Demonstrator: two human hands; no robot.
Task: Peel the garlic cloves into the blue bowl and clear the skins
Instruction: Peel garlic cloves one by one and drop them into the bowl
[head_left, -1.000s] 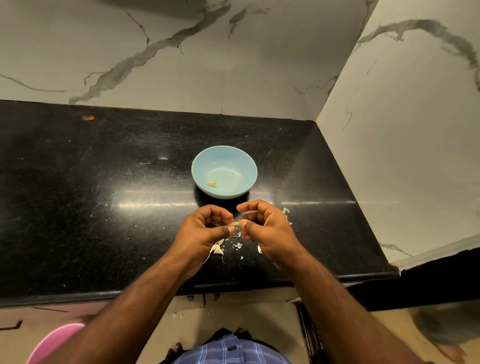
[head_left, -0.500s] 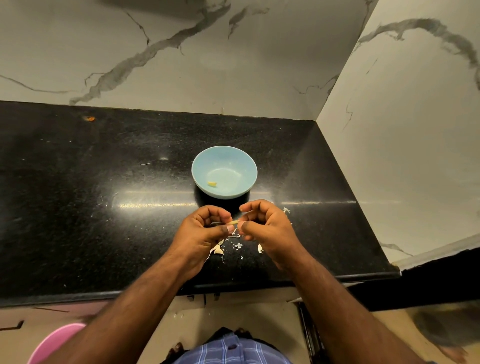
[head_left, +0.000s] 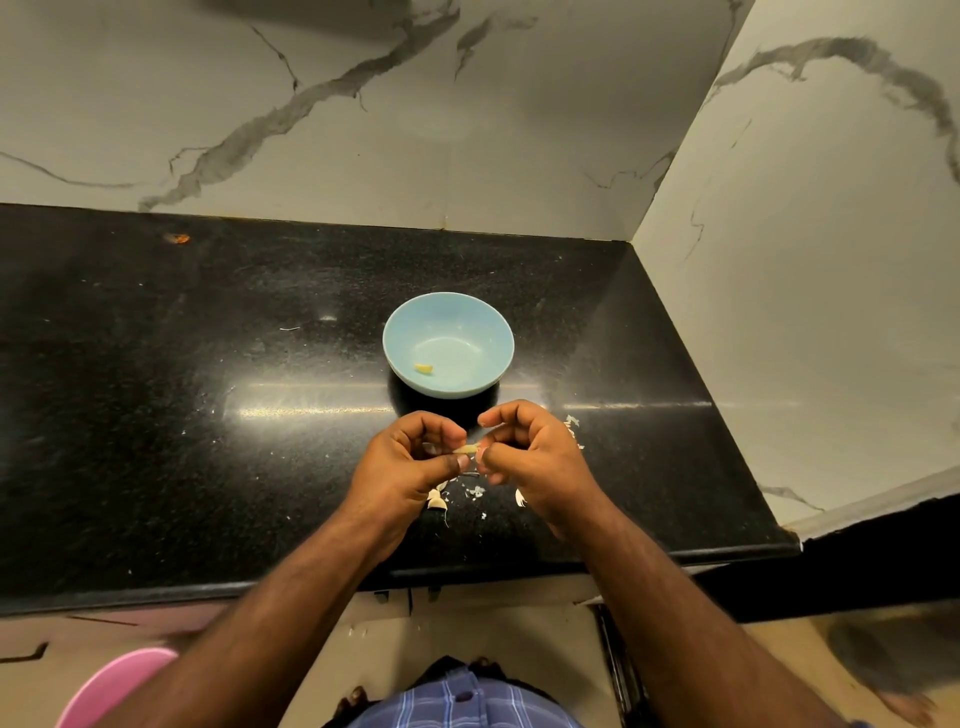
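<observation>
Garlic clove (head_left: 466, 448) now more exposed than a second ago, pinched between left hand (head_left: 410, 462) and right hand (head_left: 530, 457) fingers; peeling progressing near blue bowl (head_left: 448, 344).

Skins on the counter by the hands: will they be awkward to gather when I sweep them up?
Probably. The skins look thin, curled and papery, so likely very light and apt to scatter. Tiny flecks may cling to the glossy counter, so pinching could miss them; sweeping seems safer.

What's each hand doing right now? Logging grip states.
Left hand: closed, pinching the garlic clove.
Right hand: closed, pinching the same clove.
</observation>
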